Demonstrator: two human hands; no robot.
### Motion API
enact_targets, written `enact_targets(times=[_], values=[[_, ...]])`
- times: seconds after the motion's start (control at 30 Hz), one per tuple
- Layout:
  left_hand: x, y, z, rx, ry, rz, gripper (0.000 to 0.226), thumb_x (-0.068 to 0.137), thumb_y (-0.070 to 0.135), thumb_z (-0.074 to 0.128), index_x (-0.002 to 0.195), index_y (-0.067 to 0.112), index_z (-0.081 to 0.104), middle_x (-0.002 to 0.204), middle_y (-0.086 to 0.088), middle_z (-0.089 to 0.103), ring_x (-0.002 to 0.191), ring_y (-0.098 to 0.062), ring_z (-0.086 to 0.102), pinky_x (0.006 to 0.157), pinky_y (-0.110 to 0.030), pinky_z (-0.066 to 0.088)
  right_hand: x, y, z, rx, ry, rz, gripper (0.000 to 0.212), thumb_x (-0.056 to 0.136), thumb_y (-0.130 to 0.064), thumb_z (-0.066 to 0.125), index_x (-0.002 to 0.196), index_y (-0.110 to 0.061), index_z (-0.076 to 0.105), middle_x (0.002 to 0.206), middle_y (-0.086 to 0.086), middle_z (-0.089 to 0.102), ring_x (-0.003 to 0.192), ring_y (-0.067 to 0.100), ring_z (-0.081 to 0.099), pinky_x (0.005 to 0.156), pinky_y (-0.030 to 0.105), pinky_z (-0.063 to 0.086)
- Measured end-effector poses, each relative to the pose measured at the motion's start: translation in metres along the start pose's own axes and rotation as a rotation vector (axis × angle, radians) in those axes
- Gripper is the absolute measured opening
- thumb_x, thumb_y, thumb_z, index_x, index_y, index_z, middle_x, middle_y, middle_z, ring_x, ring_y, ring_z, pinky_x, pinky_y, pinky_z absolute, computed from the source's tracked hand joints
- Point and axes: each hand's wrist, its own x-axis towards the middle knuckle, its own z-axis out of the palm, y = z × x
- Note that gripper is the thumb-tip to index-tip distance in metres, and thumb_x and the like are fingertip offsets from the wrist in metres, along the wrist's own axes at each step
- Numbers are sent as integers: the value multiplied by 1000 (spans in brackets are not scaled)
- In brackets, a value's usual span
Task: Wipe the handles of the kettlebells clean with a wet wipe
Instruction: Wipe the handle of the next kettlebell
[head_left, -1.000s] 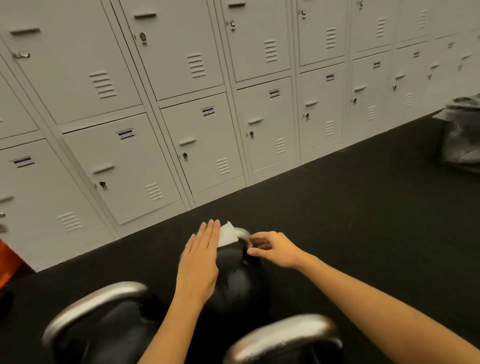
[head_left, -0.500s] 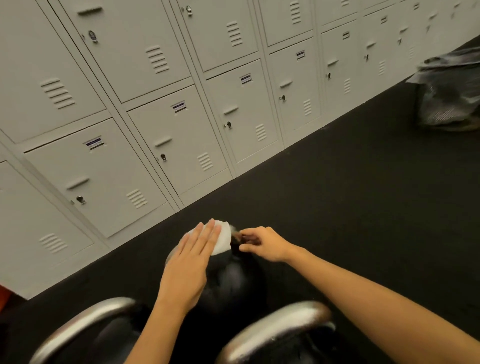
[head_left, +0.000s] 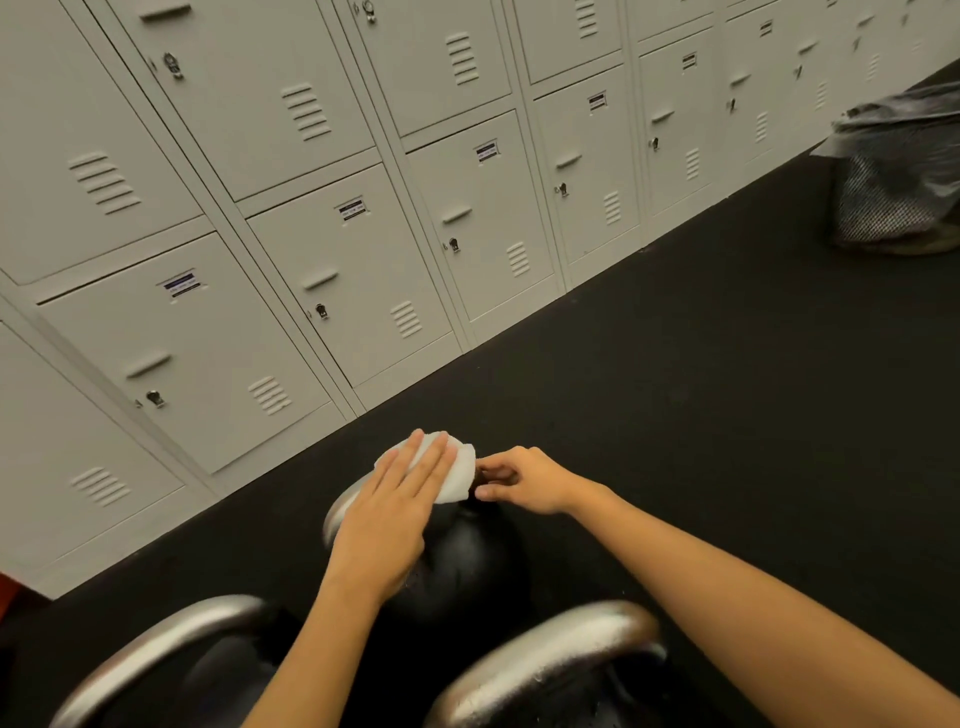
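From the head view, my left hand (head_left: 387, 525) lies flat, fingers straight, pressing the wet wipe (head_left: 451, 470) onto the handle of the far kettlebell (head_left: 467, 561), which stands on the black floor (head_left: 701, 415) just ahead of me. A second ago the wipe only peeked past my fingertips at the handle's right end; now it spreads wider over the top of the handle, so I judge the wiping of this handle is under way, not finished. My right hand (head_left: 524, 480) has its fingers and thumb curled at the handle's right end beside the wipe; whether it clamps the handle or pinches the wipe's edge I cannot tell. The view has also swung left, bringing the bagged bin (head_left: 893, 171) further in.

Most of the handle is hidden under palm and wipe. Two nearer kettlebell handles, left (head_left: 156, 654) and right (head_left: 545, 654), are cut off by the bottom edge, their state unclear.
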Motion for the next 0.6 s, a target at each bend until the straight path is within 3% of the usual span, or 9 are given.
enact_targets(times=[0.07,0.13,0.2,0.27,0.33,0.37,0.43,0.5,0.6], values=[[-2,7,3,-31,37,-62,85,60,-6,59,143,6,41,149,-9,42,136,-32,41,112,-41,33,2,1,0,11,-13,20,51,90,-17,67,139,-19,52,137,5,59,130,18,53,112,38,40],[4,16,5,-11,50,-69,69,71,5,40,140,5,45,146,-10,47,134,-33,42,110,-46,34,4,3,-1,13,-27,36,54,86,-11,71,137,-17,53,136,6,60,129,20,54,111,41,41],[15,25,0,68,-6,3,67,77,8,28,143,6,41,149,-10,41,140,-32,34,116,-46,22,6,5,-3,4,-46,50,48,83,-7,73,128,-16,59,128,6,65,123,19,58,109,43,43],[24,31,0,187,-64,120,64,89,10,31,151,7,16,160,-9,12,148,-31,6,118,-44,-2,7,6,-5,-28,-59,47,40,82,-9,74,119,-17,62,120,4,68,116,18,62,106,44,45],[28,32,0,232,-135,143,66,94,14,33,152,10,2,161,-8,-2,148,-28,-8,115,-42,-13,8,5,-5,-44,-57,27,38,82,-15,75,118,-18,62,118,3,68,114,17,62,105,45,46],[28,29,1,254,-111,152,65,93,13,33,152,10,6,161,-8,3,148,-27,-4,116,-42,-10,9,5,-5,-38,-55,20,40,82,-17,75,119,-19,61,119,3,67,115,17,61,106,45,45],[22,20,-2,218,-65,104,66,83,10,34,148,10,30,155,-10,31,145,-29,23,119,-43,10,9,6,-3,-8,-57,19,47,83,-16,74,127,-19,57,127,5,64,121,19,58,108,44,43],[15,8,2,86,20,-37,67,72,6,43,138,7,48,134,-11,57,126,-30,52,113,-44,23,10,8,0,34,-71,41,57,84,-11,73,136,-20,51,136,8,58,129,21,52,111,44,40],[10,4,5,-44,151,-274,52,76,7,49,127,5,58,101,-7,68,94,-25,64,110,-43,28,12,13,3,68,-68,55,59,83,-5,73,134,-26,52,136,11,58,133,24,49,111,48,40]])
